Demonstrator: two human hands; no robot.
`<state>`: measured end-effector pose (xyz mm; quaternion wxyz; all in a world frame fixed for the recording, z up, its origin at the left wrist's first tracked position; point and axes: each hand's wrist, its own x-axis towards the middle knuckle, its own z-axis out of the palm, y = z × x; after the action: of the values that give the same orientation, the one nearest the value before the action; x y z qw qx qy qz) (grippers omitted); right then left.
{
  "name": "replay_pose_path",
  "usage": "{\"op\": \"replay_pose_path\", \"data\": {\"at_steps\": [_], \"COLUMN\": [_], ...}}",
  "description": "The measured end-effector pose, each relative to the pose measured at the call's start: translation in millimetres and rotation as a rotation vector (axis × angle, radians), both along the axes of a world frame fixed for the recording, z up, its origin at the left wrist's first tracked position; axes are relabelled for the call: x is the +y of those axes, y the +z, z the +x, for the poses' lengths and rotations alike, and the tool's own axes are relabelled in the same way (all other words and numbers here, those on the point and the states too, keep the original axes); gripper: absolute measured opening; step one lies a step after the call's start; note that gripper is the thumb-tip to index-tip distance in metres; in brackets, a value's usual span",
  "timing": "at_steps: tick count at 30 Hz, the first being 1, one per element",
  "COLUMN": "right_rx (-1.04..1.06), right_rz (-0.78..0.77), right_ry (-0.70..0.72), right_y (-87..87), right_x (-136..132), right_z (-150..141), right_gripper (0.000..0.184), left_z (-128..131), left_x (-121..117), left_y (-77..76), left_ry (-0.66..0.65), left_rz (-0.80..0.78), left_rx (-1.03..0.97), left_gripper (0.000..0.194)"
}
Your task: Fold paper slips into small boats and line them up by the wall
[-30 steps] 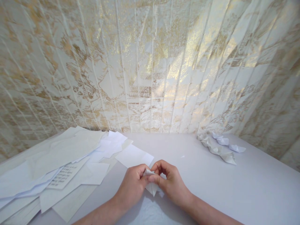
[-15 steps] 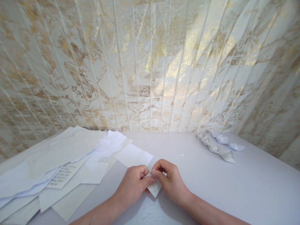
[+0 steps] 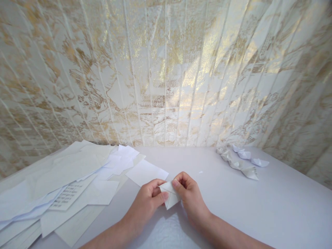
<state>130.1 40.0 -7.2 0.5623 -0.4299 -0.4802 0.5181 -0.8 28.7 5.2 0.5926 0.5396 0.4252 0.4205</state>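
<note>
A small folded piece of white paper (image 3: 170, 197) is held just above the table, between both hands. My left hand (image 3: 149, 200) pinches its left side, with the thumb lying on the front face. At the upper right edge, my right hand (image 3: 190, 193) grips it between thumb and bent fingers. Crease lines cross the paper's face, and its lowest corner points down toward me. The fingers behind the paper are partly hidden.
Loose sheets (image 3: 77, 169) lie in a spread pile on the left, one with print. A blank white sheet (image 3: 146, 173) lies just beyond my left hand. Several folded paper boats (image 3: 237, 160) stand at the back right. A tiny paper scrap (image 3: 200, 172) lies mid-table. A patterned curtain (image 3: 166, 76) hangs behind.
The folded paper has been raised slightly and turned, so more of its front face shows. My right hand has shifted a little up, and the thumbs have moved apart.
</note>
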Motion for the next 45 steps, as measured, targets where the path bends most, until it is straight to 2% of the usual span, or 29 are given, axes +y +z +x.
{"op": "replay_pose_path", "data": {"at_steps": [3, 8, 14, 17, 19, 21, 23, 25, 27, 30, 33, 38, 42, 45], "right_rx": [0.067, 0.109, 0.028, -0.001, -0.027, -0.17, -0.454, -0.738, -0.906, -0.997, -1.06, -1.11, -1.107, -1.094], "right_rz": [-0.028, -0.054, -0.034, 0.006, 0.028, 0.155, 0.418, 0.68, 0.81, 0.86, 0.877, 0.804, 0.711, 0.615], "right_ry": [0.024, 0.106, 0.155, 0.158, 0.149, 0.088, 0.014, 0.063, 0.146, 0.245, 0.336, 0.35, 0.312, 0.253], "right_y": [0.1, 1.3, 0.2, -0.3, -0.8, -1.6, -2.8, -4.5, -6.2, -7.4, -6.6, -3.0, -2.6, -4.2], "right_x": [-3, -5, -4, -2, -1, 0, 2, 4, 6, 9, 11, 10, 8, 7], "right_z": [-3, -5, -4, -3, 0, 5, 11, 16, 19, 22, 25, 29, 26, 23], "right_gripper": [0.026, 0.029, 0.029, 0.028, 0.024, 0.015, 0.017, 0.018, 0.021, 0.024, 0.024, 0.021, 0.006, 0.011], "left_z": [1, -6, -10, -11, -15, -20, -25, -27, -28, -28, -32, -37, -34, -33], "left_x": [0, 7, 5, 6, 8, 11, 14, 15, 14, 11, 7, 4, 7, 11], "left_y": [-3.3, -4.0, 3.5, 4.1, 2.1, -1.4, -5.8, -10.4, -14.3, -16.8, -14.3, -4.7, -1.1, -1.8], "left_ry": [0.017, 0.167, 0.177, 0.149, 0.186, 0.211, 0.175, 0.096, 0.031, -0.049, -0.124, -0.198, -0.146, -0.069], "left_rz": [0.006, 0.116, 0.173, 0.26, 0.4, 0.647, 0.872, 0.977, 1.008, 1.024, 0.959, 0.804, 0.611, 0.489], "left_rx": [0.001, 0.129, 0.174, 0.198, 0.322, 0.531, 0.698, 0.762, 0.801, 0.883, 0.948, 0.959, 0.938, 0.946], "left_gripper": [0.017, 0.021, 0.019, 0.018, 0.011, 0.006, 0.013, 0.022, 0.026, 0.024, 0.019, 0.013, 0.015, 0.016]}}
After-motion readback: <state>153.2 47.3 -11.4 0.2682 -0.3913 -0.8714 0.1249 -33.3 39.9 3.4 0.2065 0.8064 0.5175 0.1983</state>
